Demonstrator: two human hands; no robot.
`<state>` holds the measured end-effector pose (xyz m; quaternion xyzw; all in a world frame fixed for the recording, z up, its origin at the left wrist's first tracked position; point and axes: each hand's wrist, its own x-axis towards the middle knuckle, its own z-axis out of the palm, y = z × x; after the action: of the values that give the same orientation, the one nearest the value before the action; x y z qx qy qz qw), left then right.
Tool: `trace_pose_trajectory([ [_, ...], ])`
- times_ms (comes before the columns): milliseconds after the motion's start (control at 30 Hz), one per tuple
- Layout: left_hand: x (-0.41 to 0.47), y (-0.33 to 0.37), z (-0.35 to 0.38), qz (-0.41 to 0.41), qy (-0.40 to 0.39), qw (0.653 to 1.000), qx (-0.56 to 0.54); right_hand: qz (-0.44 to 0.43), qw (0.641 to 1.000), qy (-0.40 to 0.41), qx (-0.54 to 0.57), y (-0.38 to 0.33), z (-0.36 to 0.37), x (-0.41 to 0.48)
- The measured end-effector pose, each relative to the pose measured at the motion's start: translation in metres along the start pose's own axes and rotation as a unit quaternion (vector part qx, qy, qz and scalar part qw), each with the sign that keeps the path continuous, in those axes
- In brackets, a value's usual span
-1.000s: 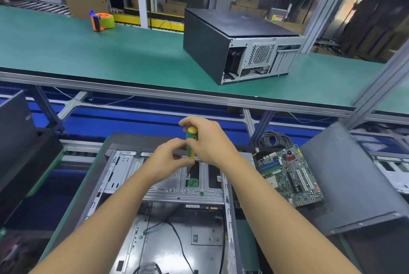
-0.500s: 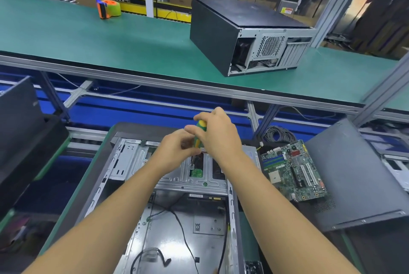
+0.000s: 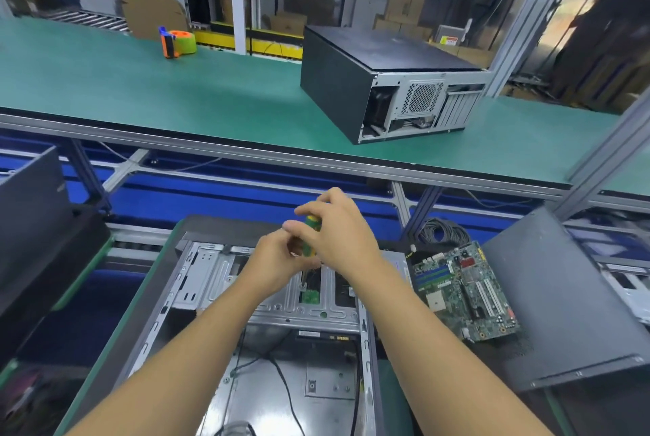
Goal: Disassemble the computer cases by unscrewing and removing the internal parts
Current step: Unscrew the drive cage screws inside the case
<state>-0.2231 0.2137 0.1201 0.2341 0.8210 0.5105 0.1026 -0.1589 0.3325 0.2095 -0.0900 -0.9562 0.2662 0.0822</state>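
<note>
Two hands on one screwdriver point(image 3: 311, 237) over the open case point(image 3: 197, 270) before me.
My right hand point(image 3: 339, 228) wraps the handle, my left hand point(image 3: 278, 259) pinches it lower down. I'm unscrewing the metal bracket point(image 3: 281, 309), I think; next, hold the tip seated while turning.

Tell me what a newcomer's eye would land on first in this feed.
First, the left hand and right hand at centre, both gripping a green-and-yellow screwdriver upright over the open silver metal computer case. Next, the green circuit board lying just right of that case, and the closed black computer case on the green upper bench, towards the right.
</note>
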Motion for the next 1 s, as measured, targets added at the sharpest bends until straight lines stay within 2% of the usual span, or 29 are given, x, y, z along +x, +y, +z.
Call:
trace_pose_trajectory([
  [67, 0.001, 0.002, 0.005, 0.005, 0.006, 1.0, 0.01, 0.028, 0.999, 0.007, -0.037, -0.004, -0.001, 0.001],
  [133, 0.0, 0.001, 0.004, 0.027, -0.023, 0.999, -0.003, 0.024, 0.999, -0.004, -0.027, -0.006, -0.003, 0.001],
  [267, -0.002, -0.009, -0.012, 0.049, -0.082, 0.994, -0.051, 0.031, 0.995, -0.063, 0.077, -0.003, -0.008, -0.002],
  [400, -0.004, -0.01, -0.011, 0.038, -0.108, 0.99, -0.08, 0.047, 0.991, -0.073, 0.103, -0.005, -0.006, -0.003],
  [500, -0.002, -0.01, -0.005, 0.038, -0.082, 0.992, -0.085, 0.049, 0.985, -0.092, 0.134, -0.004, 0.0, -0.003],
  [667, -0.002, -0.004, 0.002, 0.045, -0.052, 0.997, -0.039, 0.08, 0.996, -0.029, -0.017, -0.002, 0.01, -0.002],
  [867, -0.001, -0.013, -0.01, 0.039, -0.109, 0.988, -0.099, 0.056, 0.996, -0.066, 0.035, -0.009, -0.002, 0.004],
  [1000, -0.002, -0.012, -0.01, 0.036, -0.082, 0.993, -0.081, 0.065, 0.989, -0.108, 0.076, -0.009, -0.002, 0.005],
])
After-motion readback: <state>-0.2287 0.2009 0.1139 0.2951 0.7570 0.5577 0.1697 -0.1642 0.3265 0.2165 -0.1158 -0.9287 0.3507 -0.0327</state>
